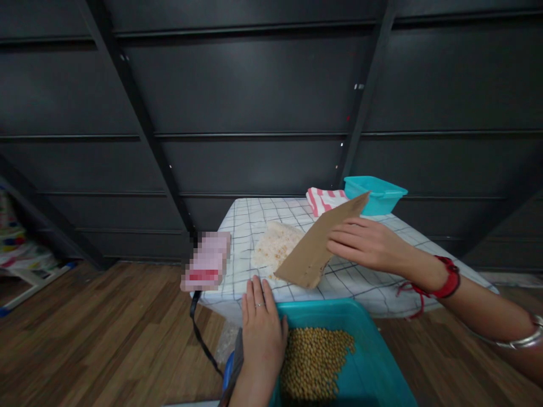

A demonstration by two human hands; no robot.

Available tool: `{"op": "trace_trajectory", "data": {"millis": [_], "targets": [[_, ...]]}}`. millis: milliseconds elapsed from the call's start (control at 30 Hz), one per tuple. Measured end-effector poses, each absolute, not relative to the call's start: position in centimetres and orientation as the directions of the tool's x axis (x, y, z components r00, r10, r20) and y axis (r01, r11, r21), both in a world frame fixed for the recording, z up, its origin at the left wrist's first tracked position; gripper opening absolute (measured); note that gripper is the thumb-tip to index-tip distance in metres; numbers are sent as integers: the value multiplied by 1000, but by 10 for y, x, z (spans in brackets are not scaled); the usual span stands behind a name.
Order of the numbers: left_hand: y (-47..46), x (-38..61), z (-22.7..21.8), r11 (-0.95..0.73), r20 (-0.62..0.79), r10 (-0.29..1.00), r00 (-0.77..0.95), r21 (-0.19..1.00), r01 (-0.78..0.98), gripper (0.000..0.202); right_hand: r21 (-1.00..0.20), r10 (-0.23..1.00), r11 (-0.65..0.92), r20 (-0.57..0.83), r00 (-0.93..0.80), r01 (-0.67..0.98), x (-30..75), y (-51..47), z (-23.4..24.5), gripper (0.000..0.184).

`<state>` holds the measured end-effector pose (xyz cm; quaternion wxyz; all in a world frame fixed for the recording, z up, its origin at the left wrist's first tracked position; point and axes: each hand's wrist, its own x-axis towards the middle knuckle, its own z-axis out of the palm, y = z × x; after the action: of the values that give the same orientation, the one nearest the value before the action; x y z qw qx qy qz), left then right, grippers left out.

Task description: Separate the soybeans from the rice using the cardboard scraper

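My right hand (365,243) grips a flat piece of brown cardboard (316,246), fingers over its face; the thumb is hidden behind it. The cardboard is tilted, its lower edge close to a whitish heap with orange bits (275,244) on the checked tablecloth. My left hand (263,328) lies with fingers stretched out toward the table's front edge, beside the left rim of a teal tray (373,362). Its thumb is near that rim. Round yellow-brown beans (316,362) cover the left part of the tray.
A smaller teal basin (379,198) and a folded red-and-white striped cloth (324,198) stand at the table's back right. A blurred pink object (208,260) with a black strap is at the left edge. Dark metal panels (254,85) rise behind the table (250,212).
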<state>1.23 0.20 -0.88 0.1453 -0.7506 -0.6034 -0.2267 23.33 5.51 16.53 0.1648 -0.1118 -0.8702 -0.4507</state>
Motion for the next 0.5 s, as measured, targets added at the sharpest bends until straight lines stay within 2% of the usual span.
{"op": "trace_trajectory", "data": {"millis": [233, 500], "targets": [[1, 17, -2, -201, 516, 846, 131, 80, 976, 55, 696, 93, 562, 483, -871, 446, 230, 53, 161, 21], [2, 13, -11, -233, 538, 821, 191, 10, 972, 60, 695, 97, 592, 441, -892, 408, 230, 42, 148, 23]]}}
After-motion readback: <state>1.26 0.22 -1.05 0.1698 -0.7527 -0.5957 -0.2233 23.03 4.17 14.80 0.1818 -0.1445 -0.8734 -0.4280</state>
